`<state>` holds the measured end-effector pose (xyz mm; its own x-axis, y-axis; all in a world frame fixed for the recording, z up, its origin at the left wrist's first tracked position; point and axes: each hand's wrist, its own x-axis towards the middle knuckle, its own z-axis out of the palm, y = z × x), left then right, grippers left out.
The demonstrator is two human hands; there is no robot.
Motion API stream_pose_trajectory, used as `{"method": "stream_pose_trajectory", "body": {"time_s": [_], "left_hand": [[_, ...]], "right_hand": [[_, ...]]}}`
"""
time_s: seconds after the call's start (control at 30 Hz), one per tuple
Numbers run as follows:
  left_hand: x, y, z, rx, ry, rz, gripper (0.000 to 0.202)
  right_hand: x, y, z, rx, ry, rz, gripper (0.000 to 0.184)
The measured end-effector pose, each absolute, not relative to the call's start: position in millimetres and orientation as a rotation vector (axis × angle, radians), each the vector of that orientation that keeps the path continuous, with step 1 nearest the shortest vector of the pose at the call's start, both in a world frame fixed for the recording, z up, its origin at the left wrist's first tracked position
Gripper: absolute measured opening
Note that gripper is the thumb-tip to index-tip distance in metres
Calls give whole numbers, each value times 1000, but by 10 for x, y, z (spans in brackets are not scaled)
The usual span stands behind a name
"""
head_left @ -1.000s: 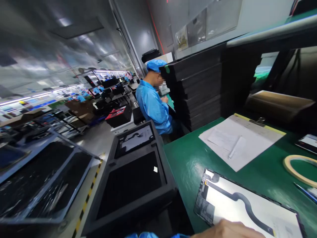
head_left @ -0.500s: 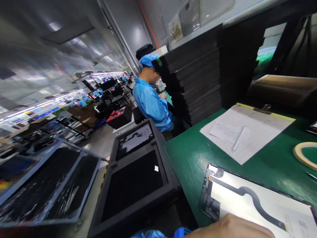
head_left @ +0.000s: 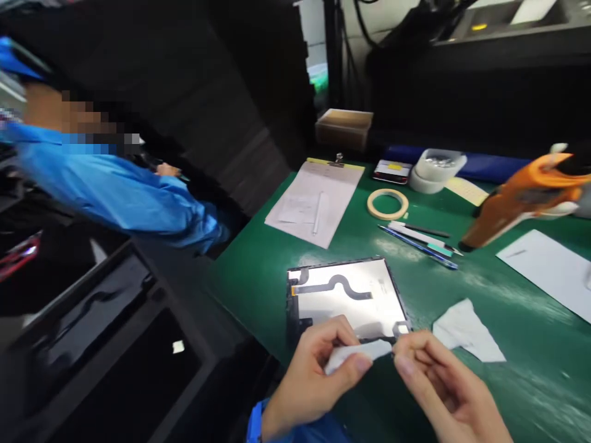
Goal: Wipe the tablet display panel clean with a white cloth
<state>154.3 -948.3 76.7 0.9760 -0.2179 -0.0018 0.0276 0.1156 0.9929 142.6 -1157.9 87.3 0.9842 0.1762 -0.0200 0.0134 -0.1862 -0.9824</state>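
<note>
A flat silver tablet panel (head_left: pixel 346 295) with a dark curved cable on its back lies on the green mat (head_left: pixel 258 277). Just in front of it, my left hand (head_left: pixel 314 375) pinches a small white strip (head_left: pixel 357 352) between thumb and fingers. My right hand (head_left: pixel 443 384) pinches the other end of the same strip, fingers curled. Both hands hover over the panel's near edge. A crumpled white wipe (head_left: pixel 466 329) lies to the right of my hands.
A clipboard with paper and a pen (head_left: pixel 316 200), a tape roll (head_left: pixel 388 203), pens (head_left: pixel 418 240), a white paper sheet (head_left: pixel 549 267) and an orange tool (head_left: pixel 517 197) sit on the mat. A person in blue (head_left: pixel 115 184) sits at left. Black foam trays (head_left: pixel 120 344) stand below left.
The view has swung right and down from the aisle to the mat. Both hands have come into view, pinching a white strip over the panel's near edge.
</note>
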Motion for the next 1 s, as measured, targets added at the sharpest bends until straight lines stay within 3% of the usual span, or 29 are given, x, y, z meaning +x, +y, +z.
{"method": "stream_pose_trajectory", "body": {"time_s": [0.17, 0.43, 0.53, 0.7, 0.83, 1.0], "left_hand": [[1513, -9450, 777, 1459, -161, -154, 49], [1488, -9499, 801, 1468, -223, -25, 46], [1445, -9564, 713, 1419, -205, 70, 38], [1341, -9632, 584, 1327, -108, 112, 28], [1295, -9691, 660, 1323, 100, 98, 33], [1399, -9738, 685, 1263, -30, 59, 32]], "right_hand": [[1408, -11528, 832, -1717, -124, 149, 36], [1414, -11452, 768, -1997, -377, -471, 10], [1436, -11416, 790, -2012, -416, -544, 8], [1405, -11401, 818, -1956, -379, -511, 6], [1387, -11424, 827, -1801, -296, -337, 7], [1373, -11507, 803, -1640, -144, 103, 41]]}}
